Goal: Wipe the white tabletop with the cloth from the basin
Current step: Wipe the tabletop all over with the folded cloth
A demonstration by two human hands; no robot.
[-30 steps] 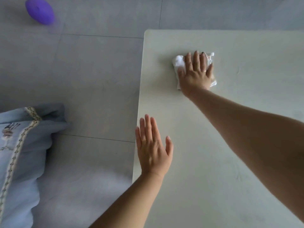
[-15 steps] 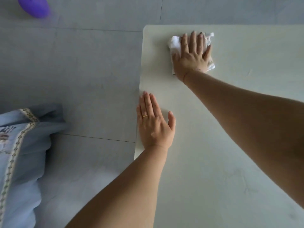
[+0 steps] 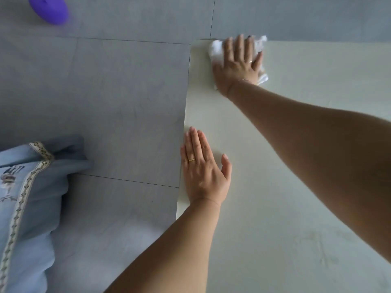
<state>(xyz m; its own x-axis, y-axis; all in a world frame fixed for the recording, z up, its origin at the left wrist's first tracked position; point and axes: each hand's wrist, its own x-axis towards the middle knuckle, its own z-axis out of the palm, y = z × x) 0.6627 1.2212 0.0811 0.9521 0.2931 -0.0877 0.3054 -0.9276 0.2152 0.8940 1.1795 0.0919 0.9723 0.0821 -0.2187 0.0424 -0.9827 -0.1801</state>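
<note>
Cloth (image 3: 216, 49) is lying bunched at the far left corner of the desk (image 3: 296, 144), and you are pressing it down with your right hand (image 3: 239, 64), fingers straight and close together on top of it, not curled round it. White folds are showing left of the fingers, past the fingertips by the far edge, and beside the wrist. The wad is crumpled, so no clear long axis is showing.

Your left hand (image 3: 203, 170) is resting flat at the desk's left edge, fingers straight and holding nothing. It is nearer to you and well apart from the cloth.

What the coming move is turning on is this: the cloth is sitting directly under your right palm with the corner just beyond it, so almost no surface is lying farther out or to the left. The bare surface is lying to the right and back toward you. In my judgement the next stroke is calling for the right hand to sweep right or draw the cloth toward you, while the left is bracing. A fold is reaching the far edge, so the cloth may be close to slipping over it.
</note>
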